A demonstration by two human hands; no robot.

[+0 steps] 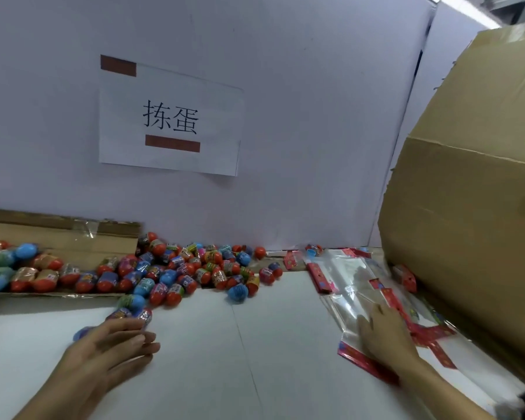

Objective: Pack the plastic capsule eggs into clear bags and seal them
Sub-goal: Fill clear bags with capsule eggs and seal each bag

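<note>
A heap of red and blue capsule eggs (176, 271) lies along the back of the white table, spilling out of a flattened cardboard tray (58, 237) at the left. My left hand (109, 353) lies open, fingers straight, its tips beside two or three loose eggs (132, 313) at the heap's near edge. On the right, a stack of clear bags (349, 277) with red printed headers is spread over the table. My right hand (382, 331) rests flat on the bags, fingers extended.
A large brown cardboard box (473, 207) stands at the right, right against the bags. A white partition wall with a paper sign (170, 116) closes off the back. A bare white table surface (240, 359) lies between my hands.
</note>
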